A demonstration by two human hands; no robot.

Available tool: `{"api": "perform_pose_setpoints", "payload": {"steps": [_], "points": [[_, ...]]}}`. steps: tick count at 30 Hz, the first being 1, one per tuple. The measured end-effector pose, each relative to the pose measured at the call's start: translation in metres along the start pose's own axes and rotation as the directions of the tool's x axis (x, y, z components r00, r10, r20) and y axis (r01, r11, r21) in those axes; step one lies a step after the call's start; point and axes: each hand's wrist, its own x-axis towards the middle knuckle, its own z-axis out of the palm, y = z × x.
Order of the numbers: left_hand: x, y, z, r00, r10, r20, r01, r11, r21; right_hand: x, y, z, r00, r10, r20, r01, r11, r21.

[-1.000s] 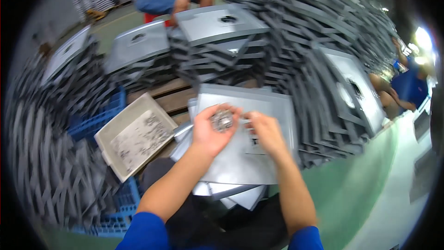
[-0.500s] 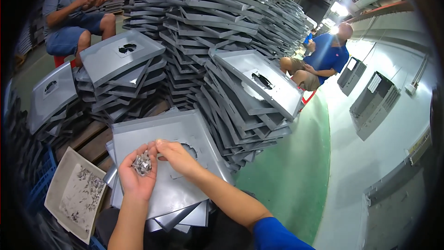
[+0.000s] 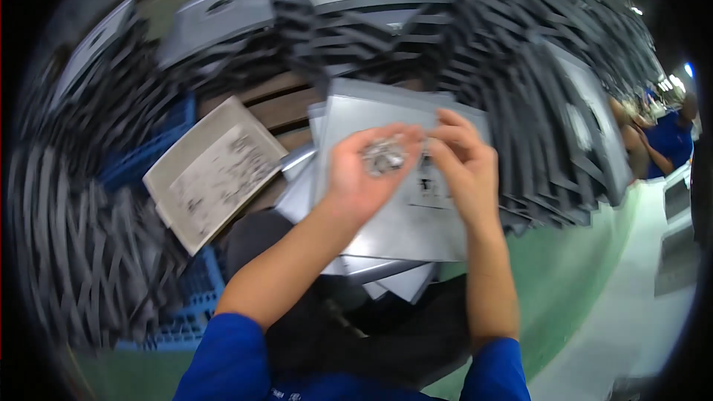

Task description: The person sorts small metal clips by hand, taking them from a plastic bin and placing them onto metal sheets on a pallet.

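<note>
My left hand (image 3: 355, 189) is turned palm up and cupped around a small heap of silvery-grey metal pieces (image 3: 384, 156), too blurred to name by kind. Close by its fingertips, my right hand (image 3: 469, 167) has thumb and fingers drawn together. A small greyish bit seems to sit at that pinch, but I cannot make it out. Both hands are above a grey sheet-metal panel (image 3: 379, 241) with a raised rim, the top one of a short, unevenly turned stack in front of my lap. Dark cut-outs in the panel show partly between the hands.
Left of the panel, a beige plastic tray (image 3: 174, 212) holds scattered small grey bits. Blue plastic crates (image 3: 189, 319) stand beside and below it. Tall stacks of grey panels (image 3: 564, 126) rise behind and to the right. A seated person in blue (image 3: 665, 141) is at far right.
My view has swung left and downward, so the tray and panel appear farther right and higher. My right hand's forearm now comes up more steeply; the left hand still cups the metal pieces.
</note>
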Motion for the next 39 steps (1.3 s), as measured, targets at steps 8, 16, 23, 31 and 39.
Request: {"api": "perform_pose_setpoints", "payload": {"steps": [8,16,23,31,39], "points": [[-0.005,0.008,-0.015,1.000,0.014,0.025,-0.014,1.000,-0.012,-0.005,-0.010,0.026,0.989,-0.078,0.127,0.100,0.979,-0.176],[-0.012,0.004,-0.010,0.996,-0.047,0.072,0.047,0.999,0.010,-0.009,-0.013,0.025,0.987,-0.040,0.154,0.064,0.986,-0.155],[-0.006,0.002,-0.015,0.997,-0.043,0.070,0.043,0.999,0.000,-0.007,-0.018,0.024,0.977,-0.021,0.214,0.085,0.952,-0.294],[-0.004,-0.001,-0.019,0.991,-0.073,0.109,0.066,0.996,0.062,-0.006,-0.013,0.025,0.971,0.072,0.230,-0.003,0.958,-0.287],[0.000,-0.006,-0.023,0.986,-0.123,0.116,0.115,0.991,0.073,-0.010,-0.015,0.022,0.975,0.025,0.223,0.087,0.874,-0.478]]}}
